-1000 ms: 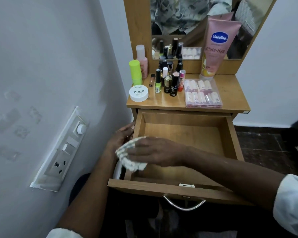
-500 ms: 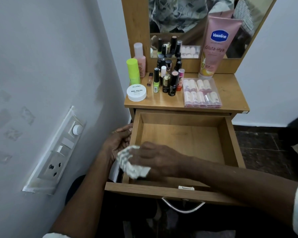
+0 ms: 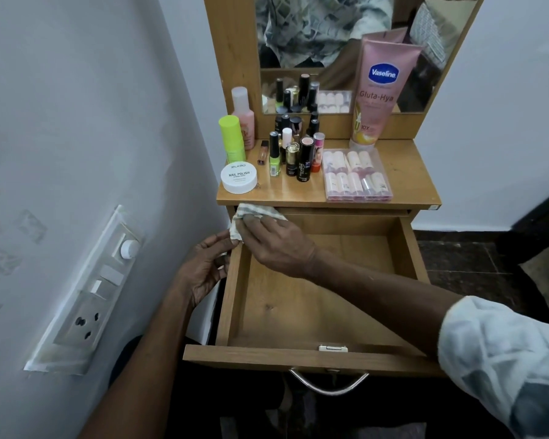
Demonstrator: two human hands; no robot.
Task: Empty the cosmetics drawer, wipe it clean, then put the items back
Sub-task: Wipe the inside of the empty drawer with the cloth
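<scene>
Right hand presses seemingly woven cloth into wooden drawer.

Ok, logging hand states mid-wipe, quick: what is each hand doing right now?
Left hand: open, fingers resting against the outside of the drawer at its left wall, holding nothing.
Right hand: closed on the cloth, pressing it at the drawer's back left corner.

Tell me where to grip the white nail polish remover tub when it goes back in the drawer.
Take the white tub from above, fingers across its round lid and down the low side wall. It sits flat at the front left corner of the tabletop, so its front and left sides are free; the green bottle stands close behind it.
</scene>
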